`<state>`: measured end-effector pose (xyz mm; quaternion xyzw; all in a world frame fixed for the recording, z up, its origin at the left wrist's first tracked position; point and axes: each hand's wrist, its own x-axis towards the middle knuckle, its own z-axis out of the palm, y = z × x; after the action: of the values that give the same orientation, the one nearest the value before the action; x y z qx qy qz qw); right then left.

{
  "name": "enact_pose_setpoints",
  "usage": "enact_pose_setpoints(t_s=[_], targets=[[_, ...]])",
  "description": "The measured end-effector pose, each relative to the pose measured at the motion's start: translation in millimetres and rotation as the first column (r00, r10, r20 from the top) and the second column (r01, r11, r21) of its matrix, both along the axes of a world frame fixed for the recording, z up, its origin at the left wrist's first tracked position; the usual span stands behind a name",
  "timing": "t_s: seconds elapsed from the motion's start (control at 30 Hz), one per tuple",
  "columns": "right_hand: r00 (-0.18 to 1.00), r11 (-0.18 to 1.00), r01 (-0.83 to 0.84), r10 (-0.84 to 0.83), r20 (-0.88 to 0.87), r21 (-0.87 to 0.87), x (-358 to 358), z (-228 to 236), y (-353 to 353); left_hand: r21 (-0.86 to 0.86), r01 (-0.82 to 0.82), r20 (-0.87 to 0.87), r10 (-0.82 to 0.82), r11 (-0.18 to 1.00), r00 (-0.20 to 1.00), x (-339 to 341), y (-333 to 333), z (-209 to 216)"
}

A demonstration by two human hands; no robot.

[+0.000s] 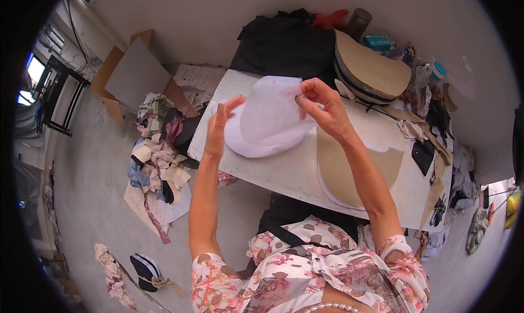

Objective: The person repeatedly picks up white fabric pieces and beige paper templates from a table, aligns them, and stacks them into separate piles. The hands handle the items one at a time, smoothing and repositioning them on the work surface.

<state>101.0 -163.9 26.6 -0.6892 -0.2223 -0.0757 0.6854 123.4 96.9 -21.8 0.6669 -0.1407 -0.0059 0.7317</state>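
A thin, see-through white piece [270,102] with a rounded edge is raised at its right side. My right hand [325,108] pinches that edge between thumb and fingertips. Under it lies a stack of white rounded pieces [256,149] on the white table [240,173]. At the left of the stack, my left hand [221,124] is upright with fingers apart, holding nothing. Below my right forearm rests a beige curved piece [341,173], with a white edge showing under it.
Black cloth [286,42] and a stack of beige curved pieces [374,64] cover the table's back. Small black scissors [438,212] lie near the right corner. Fabric scraps [158,165] and an open cardboard box [136,75] are on the floor at left.
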Motion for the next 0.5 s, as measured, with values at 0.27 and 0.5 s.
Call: enact_pose_setpoints(t_s=[0.27,0.5], targets=[[0.996,0.97,-0.026,0.047,0.082,-0.243,-16,-2,-13,0.115,0.228,-0.075,-0.22,0.967,0.973,-19,-48,59],[0.988,0.861,0.148,-0.111,0.103,-0.487,-42,-38,-43,0.193,-0.171,0.274,0.114,0.966,0.955,-35,-48,81]])
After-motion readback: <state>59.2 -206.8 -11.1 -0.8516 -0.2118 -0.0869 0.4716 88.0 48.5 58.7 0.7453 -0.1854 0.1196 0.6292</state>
